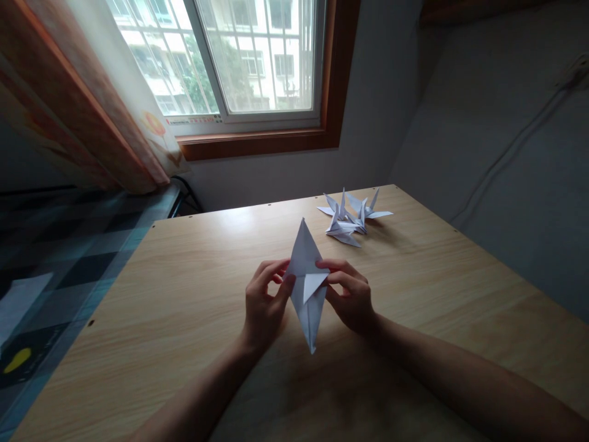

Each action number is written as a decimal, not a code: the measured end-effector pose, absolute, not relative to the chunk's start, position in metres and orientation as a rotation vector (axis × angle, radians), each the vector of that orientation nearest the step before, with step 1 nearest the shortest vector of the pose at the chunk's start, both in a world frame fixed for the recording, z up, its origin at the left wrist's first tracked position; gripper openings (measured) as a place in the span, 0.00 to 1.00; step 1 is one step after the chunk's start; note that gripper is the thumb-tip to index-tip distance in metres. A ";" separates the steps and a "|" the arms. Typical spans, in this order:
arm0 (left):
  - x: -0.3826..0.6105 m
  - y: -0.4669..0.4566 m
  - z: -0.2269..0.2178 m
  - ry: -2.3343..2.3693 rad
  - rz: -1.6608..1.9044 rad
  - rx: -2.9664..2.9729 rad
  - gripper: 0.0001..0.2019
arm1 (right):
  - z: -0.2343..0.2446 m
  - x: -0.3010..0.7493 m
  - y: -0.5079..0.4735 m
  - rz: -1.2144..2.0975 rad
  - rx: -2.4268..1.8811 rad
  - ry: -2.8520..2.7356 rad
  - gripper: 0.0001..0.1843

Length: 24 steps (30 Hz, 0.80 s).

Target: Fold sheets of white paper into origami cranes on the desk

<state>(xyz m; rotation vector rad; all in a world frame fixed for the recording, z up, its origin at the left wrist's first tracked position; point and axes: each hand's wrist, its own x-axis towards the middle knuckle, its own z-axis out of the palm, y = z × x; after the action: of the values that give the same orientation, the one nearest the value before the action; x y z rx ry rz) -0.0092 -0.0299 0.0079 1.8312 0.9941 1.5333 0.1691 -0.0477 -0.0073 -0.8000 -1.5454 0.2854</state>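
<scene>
A partly folded sheet of white origami paper (305,261) is held up over the wooden table, shaped like a long diamond with one point up and one down. A small triangular flap stands out at its middle right. My left hand (267,301) pinches the paper's left corner between thumb and fingers. On the other side, my right hand (352,294) grips the right corner, its fingertips on the front face beside the flap. Parts of the right fingers are hidden behind the paper.
Several folded white paper cranes (345,224) lie clustered at the table's (207,270) far right. A bed with a checked cover (87,264) adjoins the left side, with white paper (23,301) on it. A window (262,61) and curtain (92,92) are behind.
</scene>
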 end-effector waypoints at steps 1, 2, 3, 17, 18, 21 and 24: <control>-0.009 -0.030 0.008 0.988 1.543 1.868 0.09 | -0.008 0.169 -0.047 0.297 -0.801 -1.540 0.06; -0.010 -0.030 0.007 0.982 1.560 1.895 0.07 | -0.009 0.169 -0.047 0.310 -0.802 -1.533 0.06; -0.010 -0.030 0.007 0.977 1.576 1.905 0.05 | -0.009 0.169 -0.047 0.321 -0.801 -1.524 0.06; -0.011 -0.033 0.012 0.986 1.507 1.895 0.04 | -0.005 0.167 -0.051 0.233 -0.723 -1.719 0.07; -0.011 -0.033 0.014 0.938 1.551 1.993 0.03 | -0.005 0.168 -0.051 0.248 -0.711 -1.705 0.06; -0.011 -0.035 0.019 0.728 1.604 2.210 0.07 | -0.004 0.168 -0.053 0.292 -0.685 -1.673 0.06; -0.011 -0.038 0.016 0.658 1.535 2.236 0.09 | -0.005 0.168 -0.053 0.311 -0.726 -1.617 0.06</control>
<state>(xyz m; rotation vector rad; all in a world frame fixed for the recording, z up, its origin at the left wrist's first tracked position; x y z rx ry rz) -0.0113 -0.0379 0.0163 2.2364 0.6582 1.5346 0.1680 -0.0534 -0.0054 -0.7259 -1.6165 0.3110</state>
